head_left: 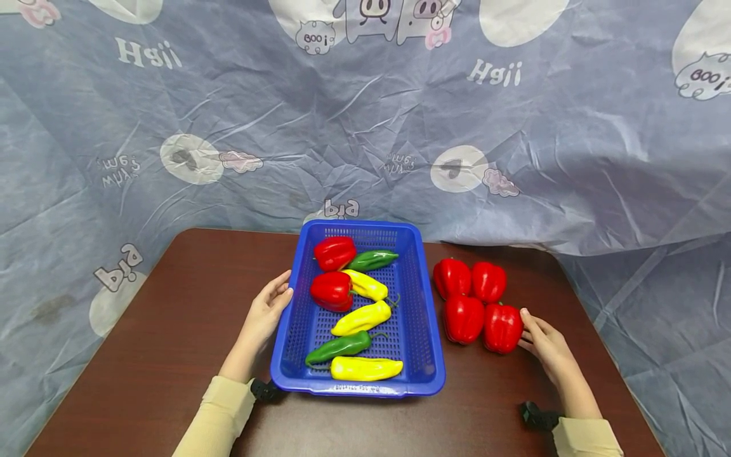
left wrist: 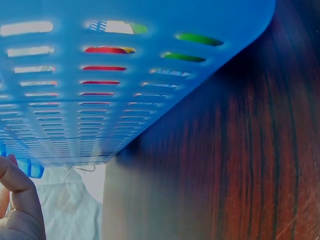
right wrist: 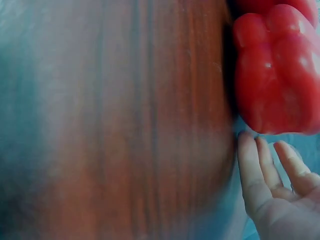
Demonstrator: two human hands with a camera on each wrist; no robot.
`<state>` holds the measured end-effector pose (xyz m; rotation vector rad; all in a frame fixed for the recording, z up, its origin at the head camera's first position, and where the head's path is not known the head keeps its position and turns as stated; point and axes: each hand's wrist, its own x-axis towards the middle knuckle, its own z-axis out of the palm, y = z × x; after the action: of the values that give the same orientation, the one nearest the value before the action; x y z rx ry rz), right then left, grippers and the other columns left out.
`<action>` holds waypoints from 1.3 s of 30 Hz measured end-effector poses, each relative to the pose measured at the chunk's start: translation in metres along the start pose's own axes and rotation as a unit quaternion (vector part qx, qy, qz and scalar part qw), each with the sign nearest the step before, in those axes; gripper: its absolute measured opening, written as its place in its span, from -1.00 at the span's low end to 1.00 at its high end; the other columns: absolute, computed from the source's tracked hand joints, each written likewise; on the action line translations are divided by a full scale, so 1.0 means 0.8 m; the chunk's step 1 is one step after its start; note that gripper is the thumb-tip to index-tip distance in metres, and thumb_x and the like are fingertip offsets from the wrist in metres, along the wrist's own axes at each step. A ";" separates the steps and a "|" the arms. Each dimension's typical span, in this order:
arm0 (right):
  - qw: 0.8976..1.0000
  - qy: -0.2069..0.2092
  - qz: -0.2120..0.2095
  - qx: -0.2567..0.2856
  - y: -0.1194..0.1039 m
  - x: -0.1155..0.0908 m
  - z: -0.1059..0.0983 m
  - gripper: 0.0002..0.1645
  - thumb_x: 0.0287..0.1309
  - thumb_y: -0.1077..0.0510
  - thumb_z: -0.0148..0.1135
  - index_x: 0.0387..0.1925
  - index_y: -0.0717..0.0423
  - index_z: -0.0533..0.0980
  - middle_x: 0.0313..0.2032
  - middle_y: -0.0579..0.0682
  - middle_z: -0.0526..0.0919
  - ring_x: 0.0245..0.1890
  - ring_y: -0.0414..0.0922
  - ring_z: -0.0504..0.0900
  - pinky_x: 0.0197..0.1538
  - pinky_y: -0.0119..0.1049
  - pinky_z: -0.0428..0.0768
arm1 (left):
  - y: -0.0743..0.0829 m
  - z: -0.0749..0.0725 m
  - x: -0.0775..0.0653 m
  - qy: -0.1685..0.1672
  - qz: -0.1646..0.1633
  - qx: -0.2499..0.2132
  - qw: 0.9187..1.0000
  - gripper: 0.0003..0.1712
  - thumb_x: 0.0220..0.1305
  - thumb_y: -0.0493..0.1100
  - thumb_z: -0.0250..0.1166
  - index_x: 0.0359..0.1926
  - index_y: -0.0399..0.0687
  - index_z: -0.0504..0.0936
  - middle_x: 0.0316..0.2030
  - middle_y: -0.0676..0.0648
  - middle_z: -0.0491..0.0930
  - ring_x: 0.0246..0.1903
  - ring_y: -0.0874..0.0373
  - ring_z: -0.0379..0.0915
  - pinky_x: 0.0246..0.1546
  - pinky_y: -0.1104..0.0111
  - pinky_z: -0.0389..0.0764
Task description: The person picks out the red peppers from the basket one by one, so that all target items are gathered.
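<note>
A blue plastic basket (head_left: 431, 317) stands on the table with two red bell peppers, several yellow peppers (head_left: 367, 368) and two green peppers (head_left: 345, 346) inside. My left hand (head_left: 268, 308) grips the basket's left rim; in the left wrist view its bent fingers (left wrist: 22, 187) show at the rim, partly cut off by the frame. To the right of the basket, several red bell peppers sit in a cluster. My right hand (head_left: 547, 346) is at the nearest right bell pepper (head_left: 502, 328), its fingertips touching or almost touching that pepper's right side. In the right wrist view the fingers (right wrist: 252, 165) look extended, not wrapped round the pepper (right wrist: 280, 80).
The brown wooden table (head_left: 148, 330) carries everything. Behind it hangs a grey-blue printed cloth (head_left: 365, 127), which drops close to the table's back edge. Each wrist wears a black strap device (head_left: 539, 416).
</note>
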<state>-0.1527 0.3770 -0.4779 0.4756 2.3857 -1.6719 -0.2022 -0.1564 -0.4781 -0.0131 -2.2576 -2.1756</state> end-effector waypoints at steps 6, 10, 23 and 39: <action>0.997 0.060 -0.045 0.007 -0.013 -0.002 -0.001 -0.01 0.42 -0.28 -0.08 0.44 0.46 0.02 0.23 0.16 0.40 -0.25 -0.66 0.45 -0.15 -0.65 0.57 | 0.000 -0.001 0.000 0.001 -0.006 -0.002 1.000 -0.44 0.44 -0.23 0.14 0.42 -0.09 0.33 0.02 -0.03 0.44 -0.06 0.41 0.45 -0.08 0.59 0.53; 0.993 0.088 -0.075 0.004 -0.032 -0.003 -0.002 -0.08 0.37 -0.27 0.03 0.39 0.37 0.15 -0.11 -0.43 0.48 -0.18 -0.65 0.46 -0.11 -0.65 0.57 | 0.000 0.000 0.001 0.000 -0.008 -0.005 1.000 -0.44 0.44 -0.22 0.14 0.42 -0.08 0.32 0.01 -0.02 0.44 -0.06 0.40 0.46 -0.09 0.57 0.54; 0.971 0.144 -0.173 -0.076 -0.118 -0.025 0.026 -0.32 0.34 -0.22 0.12 0.32 0.07 0.41 -0.01 -0.49 0.51 -0.03 -0.60 0.39 -0.06 -0.65 0.38 | -0.001 0.001 0.001 0.000 0.001 -0.005 1.000 -0.44 0.44 -0.23 0.15 0.42 -0.15 0.32 0.00 -0.02 0.45 -0.08 0.42 0.46 -0.10 0.58 0.53; 0.958 0.014 -0.288 -0.013 -0.232 -0.027 0.121 -0.43 0.36 -0.01 0.18 0.29 0.15 0.40 0.26 0.13 0.51 0.19 -0.36 0.47 0.13 -0.66 0.42 | 0.003 0.002 -0.001 -0.001 0.001 -0.014 1.000 -0.44 0.44 -0.24 0.15 0.42 -0.18 0.32 0.00 -0.03 0.46 -0.08 0.43 0.46 -0.10 0.58 0.54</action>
<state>-0.2027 0.2252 -0.3416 -0.2358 2.7356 -1.8365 -0.2012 -0.1550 -0.4759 -0.0184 -2.2272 -2.2063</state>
